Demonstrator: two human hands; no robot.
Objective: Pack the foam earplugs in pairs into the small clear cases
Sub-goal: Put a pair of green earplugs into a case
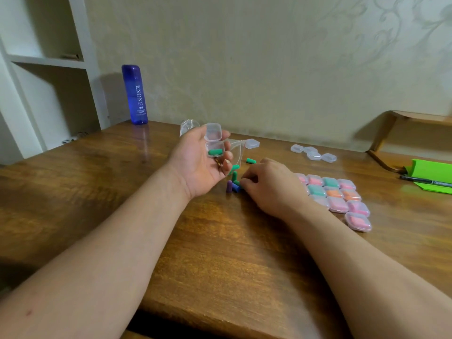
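Right now your left hand (198,160) is palm-up above the wooden table (122,192), fingers curled to cradle an open clear case (214,143); its lid is flipped up and one green earplug (216,151) lies in the lower half. Your right hand (271,184) rests knuckles-up on the table just beside it, fingertips pinched together at the small heap of loose earplugs (233,183), green, blue and purple; whether they actually grip one you cannot tell, since the fingers hide it. One more green plug (250,161) lies a little farther back, near a crumpled clear bag (236,149). To the right of your right hand, closed filled cases (338,194) sit in touching rows, showing pink, green and orange plugs. Farther back lies a loose cluster of empty cases (314,153), and another single one (252,143) beside the bag. A blue bottle (135,94) stands at the back left by the wall, and a green folder (431,176) with a pen (425,181) lies at the right edge
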